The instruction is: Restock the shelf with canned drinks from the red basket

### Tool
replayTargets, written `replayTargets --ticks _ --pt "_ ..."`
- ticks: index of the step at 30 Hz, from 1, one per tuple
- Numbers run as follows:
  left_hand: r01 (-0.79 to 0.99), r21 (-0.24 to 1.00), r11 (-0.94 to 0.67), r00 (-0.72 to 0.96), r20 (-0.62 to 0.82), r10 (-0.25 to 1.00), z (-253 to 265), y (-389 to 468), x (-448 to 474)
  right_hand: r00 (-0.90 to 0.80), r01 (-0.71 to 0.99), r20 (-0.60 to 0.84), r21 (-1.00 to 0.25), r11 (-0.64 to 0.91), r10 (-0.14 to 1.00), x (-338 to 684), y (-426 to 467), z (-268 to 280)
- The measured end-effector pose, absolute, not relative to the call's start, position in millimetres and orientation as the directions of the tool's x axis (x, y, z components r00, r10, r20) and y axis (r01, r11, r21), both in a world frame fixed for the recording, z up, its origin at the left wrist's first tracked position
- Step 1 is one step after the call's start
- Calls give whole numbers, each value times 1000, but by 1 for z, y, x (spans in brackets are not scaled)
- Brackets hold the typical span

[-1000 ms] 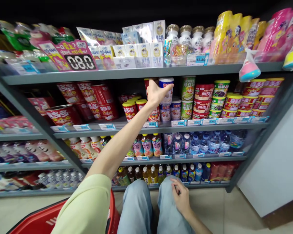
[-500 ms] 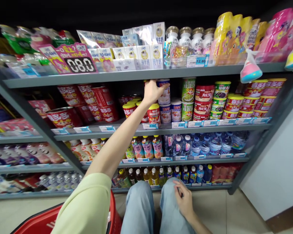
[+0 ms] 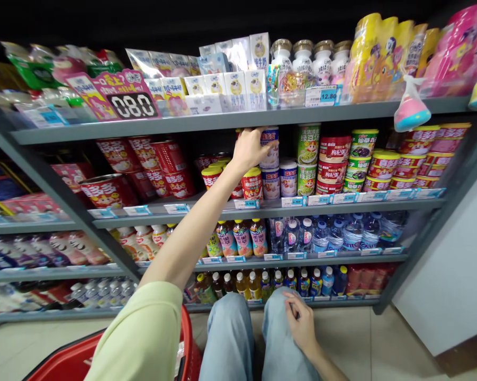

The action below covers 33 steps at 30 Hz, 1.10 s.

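Note:
My left hand [image 3: 248, 148] reaches to the middle shelf, fingers bent over the top of a can [image 3: 238, 132] that it mostly covers. Its thumb lies across the front of a blue-and-white can [image 3: 273, 157], which is stacked on another of the same kind. Just below the hand stands a red can with a yellow lid [image 3: 252, 185]. My right hand [image 3: 300, 320] rests on my right knee [image 3: 280, 328], fingers loosely bent and apart, with no item seen in it.
A red shopping basket [image 3: 188, 333] stands on the floor at my left. Milk cartons and bottles line the upper shelf [image 3: 206, 120], whose edge is just above my left hand. Green cans [image 3: 307, 148] stand to the right. Drink bottles [image 3: 242, 238] fill the lower shelves.
The view has shifted slightly, with the shelf goods a little further right. My left hand stays at the cans, its thumb a bit lower. My right hand remains on the knee.

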<state>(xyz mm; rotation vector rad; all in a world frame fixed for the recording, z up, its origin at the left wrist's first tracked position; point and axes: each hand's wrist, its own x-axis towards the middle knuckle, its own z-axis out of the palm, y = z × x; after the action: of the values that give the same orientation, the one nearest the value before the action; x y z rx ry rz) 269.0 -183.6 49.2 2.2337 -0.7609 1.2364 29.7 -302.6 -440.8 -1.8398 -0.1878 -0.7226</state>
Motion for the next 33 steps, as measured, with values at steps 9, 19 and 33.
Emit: replayTargets --ticks 9,19,33 --pt "-634 132 -762 459 857 -233 53 -182 267 803 451 562 -791 -414 -200 32 -303 -448" --pt "-681 99 -725 437 850 -294 54 -179 274 809 453 556 -796 -401 -190 30 -303 -442" --pt "-606 58 -793 514 790 -335 62 -181 252 815 458 547 -811 -364 -193 27 -300 -437"
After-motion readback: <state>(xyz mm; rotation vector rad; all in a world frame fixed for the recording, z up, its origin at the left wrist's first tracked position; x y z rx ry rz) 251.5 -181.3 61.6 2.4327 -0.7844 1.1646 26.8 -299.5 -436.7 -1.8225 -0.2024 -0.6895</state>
